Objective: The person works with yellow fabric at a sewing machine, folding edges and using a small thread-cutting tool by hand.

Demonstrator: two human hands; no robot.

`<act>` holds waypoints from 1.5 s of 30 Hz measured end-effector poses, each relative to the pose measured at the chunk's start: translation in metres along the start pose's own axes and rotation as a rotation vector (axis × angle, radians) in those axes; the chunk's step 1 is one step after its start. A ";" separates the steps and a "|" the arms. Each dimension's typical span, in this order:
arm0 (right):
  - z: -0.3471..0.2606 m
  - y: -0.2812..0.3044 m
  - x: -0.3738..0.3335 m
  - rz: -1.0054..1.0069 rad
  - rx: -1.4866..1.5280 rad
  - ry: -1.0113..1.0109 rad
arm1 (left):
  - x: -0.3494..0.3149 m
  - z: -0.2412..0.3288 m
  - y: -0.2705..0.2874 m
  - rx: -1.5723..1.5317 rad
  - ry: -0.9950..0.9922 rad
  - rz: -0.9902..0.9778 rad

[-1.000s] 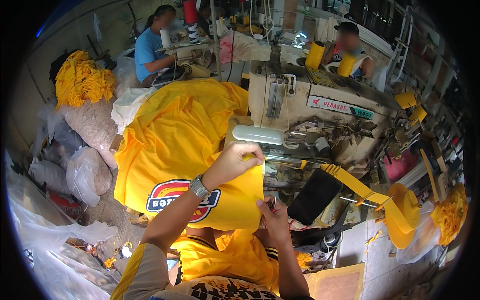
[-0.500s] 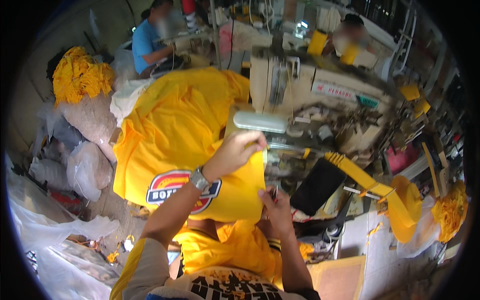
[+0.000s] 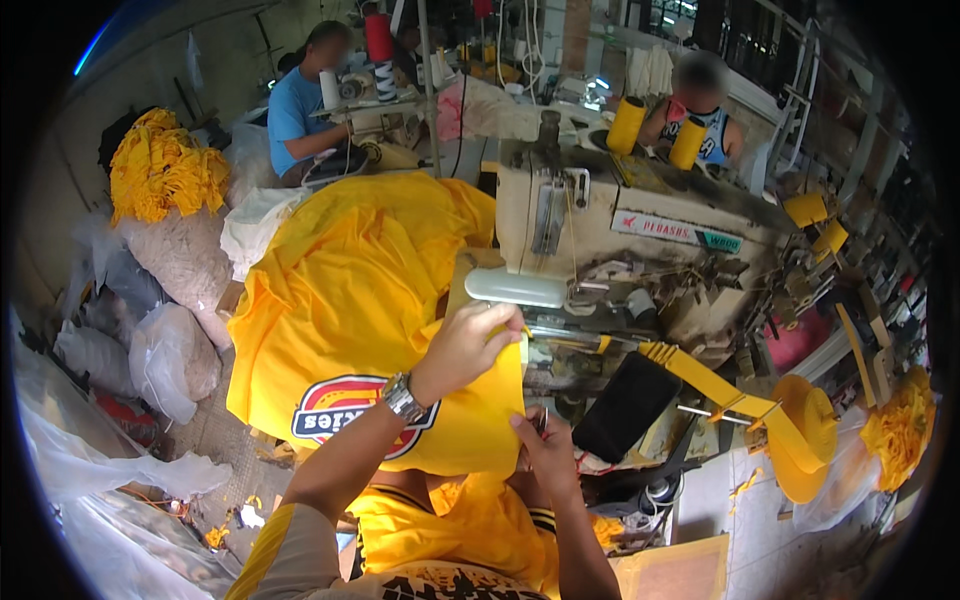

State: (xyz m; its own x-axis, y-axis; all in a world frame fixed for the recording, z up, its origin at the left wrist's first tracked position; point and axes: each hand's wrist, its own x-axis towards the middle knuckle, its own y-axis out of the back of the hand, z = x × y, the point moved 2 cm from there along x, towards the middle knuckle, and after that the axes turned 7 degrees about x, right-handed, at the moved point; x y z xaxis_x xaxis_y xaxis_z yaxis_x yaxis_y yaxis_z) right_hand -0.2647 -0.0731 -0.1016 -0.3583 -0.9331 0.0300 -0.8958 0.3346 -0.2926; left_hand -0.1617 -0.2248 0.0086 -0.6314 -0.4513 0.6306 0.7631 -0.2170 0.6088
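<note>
Left hand [image 3: 468, 347] and right hand [image 3: 548, 448] are pinching yellow printed cloth [image 3: 478, 415] by its edge, beside this grungy beige sewing machine [image 3: 598, 215].

Sewing workshop, garment type. Evidence: industrial sewing machine [image 3: 570, 235], yellow thread cones [image 3: 626, 126] by its top, reel of yellow fabric tape [image 3: 806, 440] at right, yellow printed garment [image 3: 330, 270] alongside, yellow cloth heap [image 3: 168, 165] on stuffed sack [image 3: 180, 258], blue-shirted person [image 3: 298, 115] at station behind.

Looking now at tan work surface [image 3: 464, 268], mostly hidden, carrying yellow fabric [image 3: 345, 265] at left and sewing machine [image 3: 635, 195] at right; down near left, spotting yellow scraps [image 3: 216, 537] strewn on grey floor [image 3: 235, 458].
</note>
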 end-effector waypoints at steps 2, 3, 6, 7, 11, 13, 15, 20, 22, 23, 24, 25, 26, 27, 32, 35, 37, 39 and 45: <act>-0.002 -0.004 0.001 -0.020 0.050 -0.043 | -0.002 -0.003 0.001 0.035 0.018 0.001; -0.003 -0.007 0.000 -0.030 0.075 -0.063 | -0.003 -0.004 0.002 0.053 0.026 0.001; -0.008 -0.008 -0.002 -0.015 0.058 -0.056 | -0.002 -0.004 0.002 0.047 0.021 0.004; -0.008 -0.008 -0.002 -0.018 0.059 -0.054 | -0.001 -0.004 0.002 0.046 0.018 0.004; -0.003 -0.006 0.000 -0.027 0.062 -0.025 | -0.002 -0.006 0.000 0.030 0.016 0.001; -0.002 -0.005 0.000 -0.027 0.064 -0.021 | -0.002 -0.007 -0.001 0.009 0.004 0.013; -0.005 -0.007 0.000 -0.027 0.064 -0.040 | -0.002 -0.007 0.000 0.003 0.013 0.007; -0.007 -0.007 0.000 -0.023 0.065 -0.053 | -0.001 -0.005 0.002 0.013 0.020 0.000; -0.006 -0.008 -0.001 -0.025 0.075 -0.054 | -0.001 -0.005 0.002 0.029 0.009 0.008; -0.004 -0.007 0.000 -0.028 0.084 -0.049 | -0.001 -0.006 0.002 0.018 0.016 0.003; -0.003 -0.007 0.000 -0.030 0.093 -0.044 | -0.001 -0.007 0.001 0.007 0.024 -0.002; -0.003 -0.007 0.000 -0.032 0.092 -0.043 | -0.001 -0.007 0.001 -0.003 0.032 -0.006; -0.003 -0.007 0.000 -0.033 0.090 -0.043 | -0.001 -0.007 0.001 -0.002 0.032 -0.005; -0.003 -0.007 0.000 -0.034 0.089 -0.043 | -0.001 -0.007 0.002 0.000 0.032 -0.005; -0.005 -0.007 0.000 -0.038 0.108 -0.050 | -0.001 -0.007 0.001 0.000 0.038 -0.006; -0.005 -0.008 0.000 -0.043 0.108 -0.044 | -0.001 -0.006 0.001 -0.011 0.043 -0.007; -0.005 -0.008 0.000 -0.044 0.107 -0.040 | -0.002 -0.006 0.001 -0.013 0.041 -0.004; -0.005 -0.008 0.000 -0.046 0.108 -0.037 | -0.002 -0.006 0.002 -0.015 0.035 -0.002; -0.004 -0.006 0.000 -0.045 0.113 -0.066 | -0.001 -0.006 0.001 -0.008 0.040 -0.001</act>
State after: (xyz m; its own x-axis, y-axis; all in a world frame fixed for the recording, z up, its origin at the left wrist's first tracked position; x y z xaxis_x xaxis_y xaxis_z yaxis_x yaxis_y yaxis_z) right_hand -0.2607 -0.0750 -0.0965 -0.2974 -0.9546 -0.0161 -0.8738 0.2789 -0.3984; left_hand -0.1596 -0.2301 0.0057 -0.6264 -0.4856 0.6098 0.7634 -0.2242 0.6058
